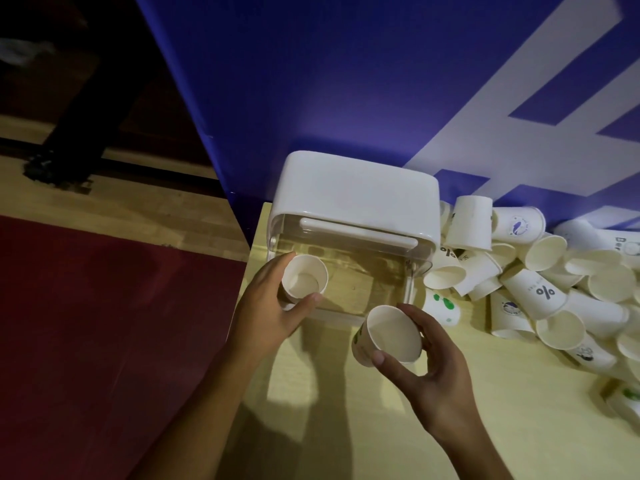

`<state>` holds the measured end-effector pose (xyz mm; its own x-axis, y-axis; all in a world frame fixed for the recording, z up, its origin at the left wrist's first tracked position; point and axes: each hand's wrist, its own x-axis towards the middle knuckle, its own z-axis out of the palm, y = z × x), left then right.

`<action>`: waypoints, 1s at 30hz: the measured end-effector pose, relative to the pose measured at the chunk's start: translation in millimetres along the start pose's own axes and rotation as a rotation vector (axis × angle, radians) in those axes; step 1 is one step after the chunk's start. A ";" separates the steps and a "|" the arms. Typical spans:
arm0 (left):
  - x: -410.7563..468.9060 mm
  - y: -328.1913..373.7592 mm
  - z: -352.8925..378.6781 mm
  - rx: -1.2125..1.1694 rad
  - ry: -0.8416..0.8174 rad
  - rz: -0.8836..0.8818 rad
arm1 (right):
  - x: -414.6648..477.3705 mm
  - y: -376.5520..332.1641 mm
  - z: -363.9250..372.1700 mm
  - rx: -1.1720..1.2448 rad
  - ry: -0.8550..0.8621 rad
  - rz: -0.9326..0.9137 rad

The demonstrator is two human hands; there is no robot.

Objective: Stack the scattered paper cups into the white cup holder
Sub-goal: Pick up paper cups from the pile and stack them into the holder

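The white cup holder (356, 195) stands at the table's back left corner, its clear front part (367, 282) facing me. My left hand (266, 313) grips a small white paper cup (304, 279), mouth up, in front of the holder's left side. My right hand (436, 368) holds a second white paper cup (389, 336) with a green print, mouth up, just below the holder's front right corner. A heap of scattered paper cups (554, 282) lies to the right of the holder.
The pale yellow table (346, 410) ends at its left edge near my left wrist. A blue and white wall panel (346, 81) rises directly behind the holder. Red carpet (104, 323) and wood floor lie to the left. More cups (623, 396) sit at the far right.
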<state>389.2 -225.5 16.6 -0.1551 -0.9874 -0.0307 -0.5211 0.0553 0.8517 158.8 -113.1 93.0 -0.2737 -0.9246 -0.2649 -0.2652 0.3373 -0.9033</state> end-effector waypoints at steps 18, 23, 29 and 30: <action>-25.3 43.6 -26.1 -0.456 0.137 -0.042 | 36.3 -40.7 58.8 -0.062 0.048 -0.277; -20.1 49.1 -29.7 -0.456 0.107 -0.037 | 45.6 -47.1 82.7 -0.021 0.043 -0.366; -14.5 35.9 -30.2 -0.444 0.080 -0.034 | 56.6 -30.3 97.6 -0.047 0.039 -0.401; -13.6 34.5 -30.1 -0.448 0.078 -0.038 | 58.3 -27.8 99.2 -0.053 0.039 -0.401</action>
<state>398.6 -214.6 62.1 -0.0706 -0.9966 -0.0418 -0.1081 -0.0340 0.9936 242.0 -193.9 69.1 -0.1733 -0.9776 0.1192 -0.4052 -0.0396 -0.9134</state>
